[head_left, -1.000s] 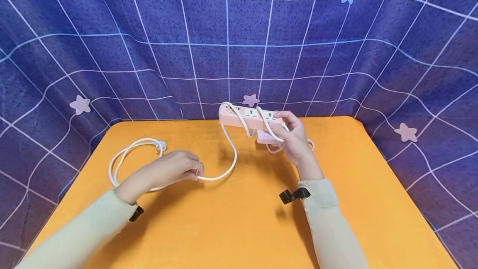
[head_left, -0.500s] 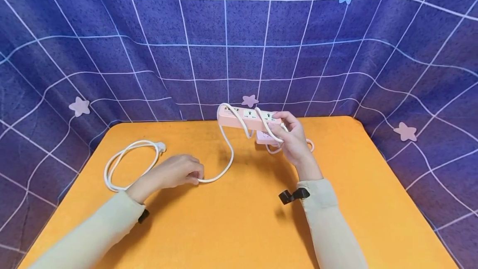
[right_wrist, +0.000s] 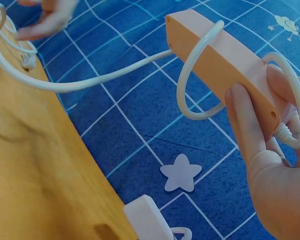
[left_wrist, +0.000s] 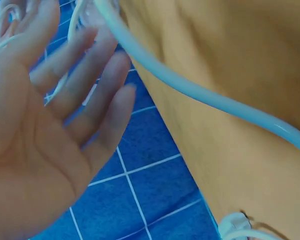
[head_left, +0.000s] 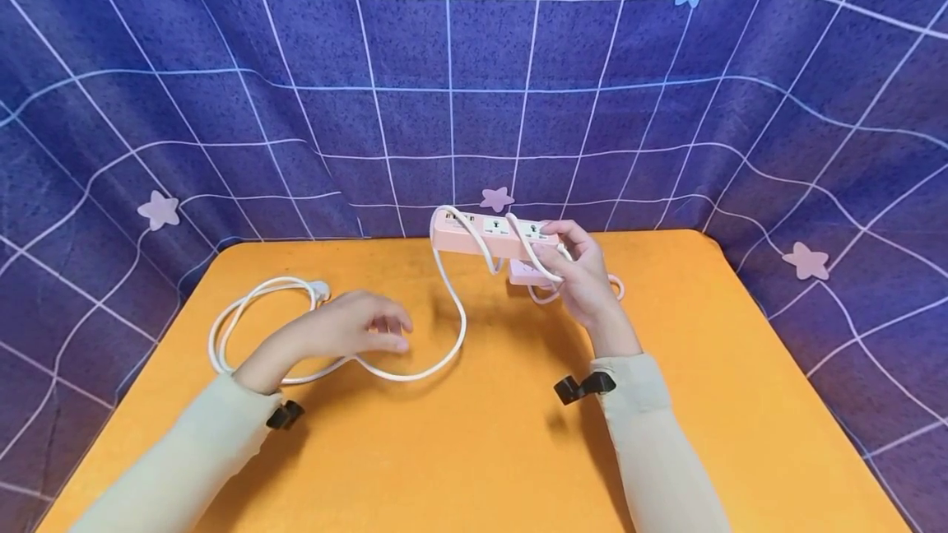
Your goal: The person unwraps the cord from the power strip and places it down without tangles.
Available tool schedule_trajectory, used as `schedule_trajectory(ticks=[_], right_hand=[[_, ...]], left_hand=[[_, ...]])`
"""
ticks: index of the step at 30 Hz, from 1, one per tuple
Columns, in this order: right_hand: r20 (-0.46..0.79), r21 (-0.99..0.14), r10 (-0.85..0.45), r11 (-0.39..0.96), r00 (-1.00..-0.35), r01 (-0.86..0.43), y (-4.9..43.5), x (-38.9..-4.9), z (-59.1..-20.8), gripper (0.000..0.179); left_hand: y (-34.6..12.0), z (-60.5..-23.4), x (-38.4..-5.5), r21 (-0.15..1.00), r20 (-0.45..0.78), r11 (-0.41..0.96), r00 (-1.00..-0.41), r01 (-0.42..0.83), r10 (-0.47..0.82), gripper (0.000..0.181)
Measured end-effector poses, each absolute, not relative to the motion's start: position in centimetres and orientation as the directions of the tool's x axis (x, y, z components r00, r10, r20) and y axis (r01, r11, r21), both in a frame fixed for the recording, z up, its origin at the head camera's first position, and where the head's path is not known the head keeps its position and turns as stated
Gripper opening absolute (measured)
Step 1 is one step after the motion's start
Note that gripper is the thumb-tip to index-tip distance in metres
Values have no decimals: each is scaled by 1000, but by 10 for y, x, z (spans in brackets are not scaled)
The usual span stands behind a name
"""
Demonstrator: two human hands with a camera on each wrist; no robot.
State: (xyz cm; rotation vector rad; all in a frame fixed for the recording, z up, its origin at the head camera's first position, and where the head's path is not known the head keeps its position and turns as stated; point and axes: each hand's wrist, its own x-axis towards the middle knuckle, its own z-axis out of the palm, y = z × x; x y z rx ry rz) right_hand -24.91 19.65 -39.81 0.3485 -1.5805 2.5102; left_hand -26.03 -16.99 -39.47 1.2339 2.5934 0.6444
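Note:
My right hand grips one end of a pink power strip, held up above the table. The strip's white cord winds loosely around its body, then drops to the table and runs left. My left hand hovers just above that cord with fingers relaxed and apart, holding nothing; in the left wrist view its palm faces the camera, beside the cord. The cord's far part lies in a loop at the left, ending in a white plug.
A second, smaller pinkish power strip with a pink cord lies on the orange table behind my right hand. A blue gridded curtain with stars surrounds the table's back and sides.
My left hand has let go of the white cord and risen slightly, its fingers spreading. The cord now sags onto the table below it. My right hand and the strip have stayed nearly still.

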Motion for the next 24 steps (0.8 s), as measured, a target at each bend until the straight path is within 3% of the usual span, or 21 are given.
schedule_trajectory(ticks=[4,9,15,24], right_hand=[[277,-865,7,-433,-961,-253,198,-249,-399,36],[280,-864,7,-434,-960,-255,199,-249,-399,36],[288,-861,13,-433,-958,-265,198,-249,-399,36],[285,-866,-3,-431,-959,-256,198,-249,-398,36]], left_hand=[[-157,-386,-265,481,138,621,-753,619,644,18],[-138,-381,-268,555,190,648,-837,522,512,20],[-122,-386,-275,667,192,622,-901,410,389,24],[-108,-396,-280,859,48,466,-941,210,336,33]])
